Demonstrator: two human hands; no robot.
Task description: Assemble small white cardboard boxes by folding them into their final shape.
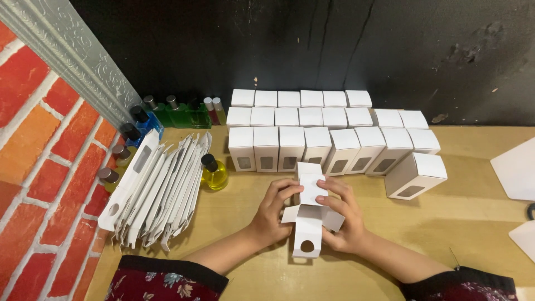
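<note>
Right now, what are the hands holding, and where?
Both hands hold one white carton with open flaps: left hand on its left side, right hand on its right.

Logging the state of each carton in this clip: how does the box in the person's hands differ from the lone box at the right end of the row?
The box in the hands has its flaps spread open; the lone box is closed. The box in the hands is gripped by the left hand and right hand; the lone box rests untouched on the table. Both are white cardboard.
</note>
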